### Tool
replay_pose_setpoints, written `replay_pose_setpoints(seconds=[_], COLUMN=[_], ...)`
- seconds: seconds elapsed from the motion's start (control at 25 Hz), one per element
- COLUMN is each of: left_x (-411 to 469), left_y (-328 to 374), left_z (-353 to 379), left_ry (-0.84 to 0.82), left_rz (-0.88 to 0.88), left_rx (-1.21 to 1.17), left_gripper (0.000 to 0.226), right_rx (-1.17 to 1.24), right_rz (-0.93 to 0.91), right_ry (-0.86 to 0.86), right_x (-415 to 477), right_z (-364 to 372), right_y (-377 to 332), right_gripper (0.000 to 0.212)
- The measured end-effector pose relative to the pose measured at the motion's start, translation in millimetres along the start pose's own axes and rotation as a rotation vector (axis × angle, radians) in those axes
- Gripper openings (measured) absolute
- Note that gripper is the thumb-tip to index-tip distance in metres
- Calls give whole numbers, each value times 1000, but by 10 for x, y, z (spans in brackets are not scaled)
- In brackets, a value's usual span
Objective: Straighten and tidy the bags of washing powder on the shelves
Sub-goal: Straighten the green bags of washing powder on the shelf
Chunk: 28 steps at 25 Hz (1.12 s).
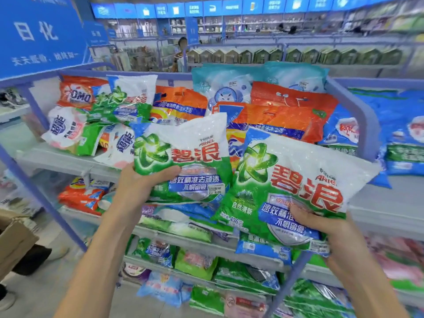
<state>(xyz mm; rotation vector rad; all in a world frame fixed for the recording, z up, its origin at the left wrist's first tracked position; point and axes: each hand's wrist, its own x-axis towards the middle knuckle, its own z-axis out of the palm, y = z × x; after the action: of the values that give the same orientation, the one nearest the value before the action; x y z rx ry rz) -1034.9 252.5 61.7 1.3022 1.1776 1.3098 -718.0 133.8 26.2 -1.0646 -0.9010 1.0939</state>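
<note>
In a shop aisle under a row of blue signs on the far wall, facing a purple-framed rack with a loose heap of washing powder bags on its top shelf [57,157].

Just in front of the top shelf's edge, gripping a green-and-white bag [190,154] with the left hand [140,187]: thumb curled across the front at the lower left corner, fingers hidden behind. Beside it to the right, also in front of the top shelf, holding a second bag of the same kind [298,187] with the right hand [321,228]: thumb pressed on the blue panel near the bottom edge, fingers wrapped underneath. Both held face-on and tilted, side edges meeting.

On the top shelf behind them, lying askew:
- at the left end, an orange OMO bag [78,94], white-and-pink bags [66,129] and a third green-and-white bag [124,99];
- towards the middle and right, orange bags [286,109];
- at the back, pale blue bags [229,83].

Under the top shelf, lower shelves crowded with green, blue and orange bags. Above its left end, a large blue sign [36,35]; far below that end, a cardboard box [13,242]. Beyond the top shelf, a person [181,51] among distant racks.
</note>
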Motion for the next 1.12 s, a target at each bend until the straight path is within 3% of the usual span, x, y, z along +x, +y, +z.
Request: replay_pose_setpoints(seconds=[0.2, 0.32, 0.4, 0.48, 0.6, 0.72, 1.0, 1.12], left_x=[-449, -745, -959, -1201, -1572, -1919, -2272, -2300], left_y=[14, 85, 116, 153, 199, 234, 189, 185], left_z=[333, 792, 1169, 1554, 2122, 2632, 3646, 4050], left_ry=[-75, -92, -124, -146, -154, -137, -250, -267], left_rz=[12, 38, 67, 82, 83, 78, 37, -30], left_rx=[-72, -115, -130, -124, -89, -73, -51, -69], left_gripper=[47, 41, 47, 39, 18, 5, 86, 98], right_rx=[29, -8, 12, 29, -12, 3, 46, 63], right_rz=[24, 2, -19, -57, -98, -131, -216, -189], right_ry=[18, 71, 94, 132, 206, 256, 324, 384], right_x=[-504, -852, -1125, -1394, -1760, -2018, -2395, -2343], right_z=[-458, -831, -1202, -1551, -2094, -2566, -3457, -3856], right_y=[-136, -320, -470, -624, -813, -932, -1166, -1182], right_gripper=[92, 87, 69, 54, 81, 85, 72, 76])
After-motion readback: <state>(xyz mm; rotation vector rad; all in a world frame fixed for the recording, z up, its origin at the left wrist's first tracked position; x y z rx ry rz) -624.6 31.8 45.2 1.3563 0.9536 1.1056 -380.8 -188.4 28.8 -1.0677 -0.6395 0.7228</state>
